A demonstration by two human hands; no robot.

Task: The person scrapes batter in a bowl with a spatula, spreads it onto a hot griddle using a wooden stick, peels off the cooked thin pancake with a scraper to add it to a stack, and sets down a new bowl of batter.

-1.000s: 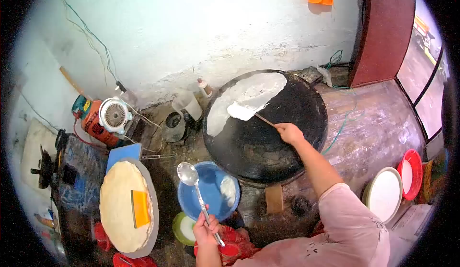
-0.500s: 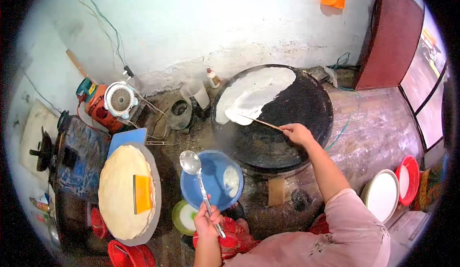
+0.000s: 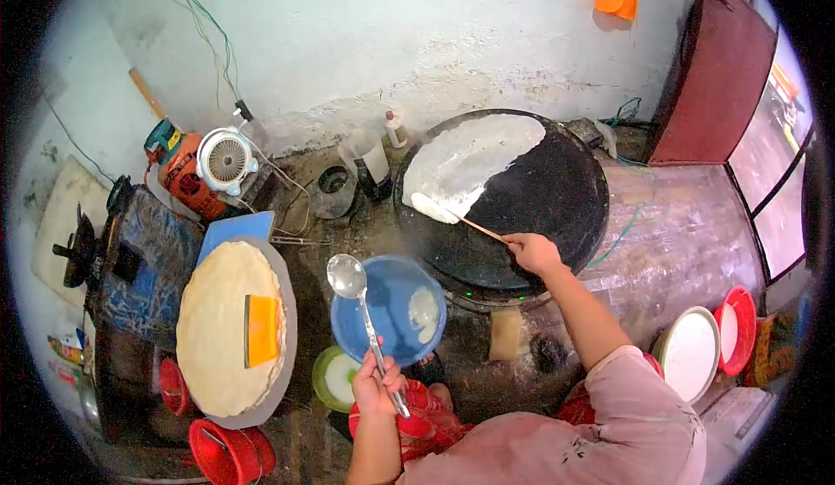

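My left hand [image 3: 379, 388] grips the handle of a metal ladle [image 3: 346, 276], its bowl raised over the left rim of a blue basin [image 3: 383, 294]. Some pale batter [image 3: 424, 309] lies in that basin. My right hand [image 3: 532, 253] is closed around a thin wooden batter spreader [image 3: 484, 229]. The spreader's far end meets a thick white lump at the lower left of the batter layer [image 3: 474, 159]. That layer covers the upper left part of a round black griddle [image 3: 539, 207]; the lower right shows bare black.
Left of the basin, a stack of flat round pancakes [image 3: 222, 328] carries a yellow scraper [image 3: 262, 332]. Behind stand a blower [image 3: 226, 160], an orange gas cylinder [image 3: 187, 172] and a plastic jug [image 3: 365, 154]. White-filled bowls [image 3: 692, 356] sit at right, a green bowl [image 3: 329, 385] below the basin.
My right hand has drawn the spreader slightly left and down along the batter's lower edge. The batter layer looks thinner and greyer. My left hand keeps the ladle nearly still; the view has shifted slightly.
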